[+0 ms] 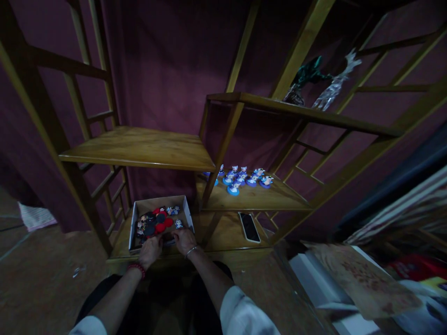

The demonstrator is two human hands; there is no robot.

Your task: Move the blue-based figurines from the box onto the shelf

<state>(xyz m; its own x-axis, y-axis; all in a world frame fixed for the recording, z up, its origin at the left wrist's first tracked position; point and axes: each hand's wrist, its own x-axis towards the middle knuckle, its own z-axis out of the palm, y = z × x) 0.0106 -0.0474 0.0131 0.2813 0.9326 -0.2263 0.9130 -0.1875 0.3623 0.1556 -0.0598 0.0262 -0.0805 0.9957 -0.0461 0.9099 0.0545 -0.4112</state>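
Note:
A shallow open cardboard box (189, 215) stands on the lowest shelf. Inside lie small figurines (172, 211), mostly toward the back and left, along with red and black round pieces (164, 223). My left hand (151, 251), with a red bead bracelet at the wrist, reaches over the front left of the box with its fingers curled. At the front right, my right hand (185, 241) bends its fingers down into the box, close to a small pale figurine (179, 224). Whatever either hand's fingertips hold, if anything, is too small and dark to make out.
Several small figurines on blue and purple bases (240, 179) stand on the middle right shelf (258, 201). A phone (249, 227) lies right of the box. Above the box juts a wooden shelf (139, 148). White boxes (319, 279) lie on the floor at right.

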